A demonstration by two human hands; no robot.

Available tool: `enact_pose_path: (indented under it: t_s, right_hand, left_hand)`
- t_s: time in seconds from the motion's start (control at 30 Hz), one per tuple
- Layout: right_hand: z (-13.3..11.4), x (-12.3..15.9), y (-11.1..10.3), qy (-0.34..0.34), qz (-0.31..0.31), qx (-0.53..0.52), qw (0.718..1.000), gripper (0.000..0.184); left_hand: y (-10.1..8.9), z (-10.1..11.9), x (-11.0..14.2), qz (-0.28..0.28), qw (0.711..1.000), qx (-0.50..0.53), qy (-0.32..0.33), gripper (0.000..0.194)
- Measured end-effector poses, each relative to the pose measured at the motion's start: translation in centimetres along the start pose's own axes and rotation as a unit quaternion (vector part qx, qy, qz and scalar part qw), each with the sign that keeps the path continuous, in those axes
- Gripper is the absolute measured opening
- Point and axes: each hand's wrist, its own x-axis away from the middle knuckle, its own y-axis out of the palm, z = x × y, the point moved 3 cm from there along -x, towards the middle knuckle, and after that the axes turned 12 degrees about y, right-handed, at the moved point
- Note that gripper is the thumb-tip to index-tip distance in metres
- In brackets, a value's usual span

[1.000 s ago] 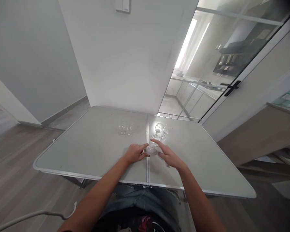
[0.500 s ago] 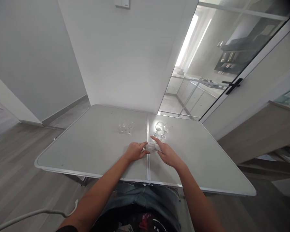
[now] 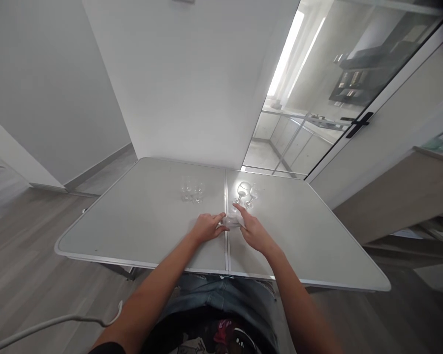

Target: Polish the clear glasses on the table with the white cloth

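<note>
Over the table's middle seam, a clear stemmed glass (image 3: 230, 221) lies on its side between my two hands. My left hand (image 3: 207, 227) pinches its left end, where the stem and foot are mostly hidden by the fingers. At the rim end, my right hand (image 3: 255, 232) grips a white, cloth-like piece (image 3: 239, 220) against the glass, index finger stretched out forward. Just beyond that hand are two more stemmed glasses, a round-bowled one (image 3: 243, 189) and a narrower one (image 3: 253, 192). Left of the seam stand two clear glasses (image 3: 186, 189) (image 3: 198, 191), close together.
The pale grey folding table (image 3: 133, 216) has a metal rim and a metal seam (image 3: 226, 255). Its far edge meets a white wall (image 3: 192, 98). A glazed door with a black handle (image 3: 360, 125) is at the right, above a wooden shelf unit (image 3: 387, 196). A white cable (image 3: 59, 322) hangs lower left.
The view has tilted down slightly. My right hand has shifted a little against the glass's rim end, and more of the white piece shows. My left hand keeps its hold.
</note>
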Motion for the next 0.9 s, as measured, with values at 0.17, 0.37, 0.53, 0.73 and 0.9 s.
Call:
enact_pose_path:
  t_s: [0.17,0.37,0.53,0.73,0.9]
  right_hand:
    - [-0.1,0.2,-1.5,0.044,-0.014,-0.088,0.995,0.063]
    - [0.0,-0.1,-0.7,0.008,0.035,-0.065,0.997,0.072]
    - [-0.3,-0.3,0.2,0.031,0.005,0.031,0.999,0.071]
    - [0.2,0.2,-1.7,0.066,-0.011,-0.134,0.989,0.061]
    - [0.6,0.4,-1.5,0.059,0.037,-0.163,0.984,0.065]
  left_hand:
    - [-0.2,0.1,0.1,0.015,0.999,0.045,0.018,0.056]
    - [0.2,0.0,-0.1,0.037,0.997,0.064,0.002,0.059]
    - [0.0,0.0,0.1,0.017,1.000,0.021,0.001,0.059]
    - [-0.4,0.1,0.2,0.050,0.996,0.068,0.003,0.055]
    - [0.2,0.0,0.0,0.061,0.992,0.111,0.000,0.057]
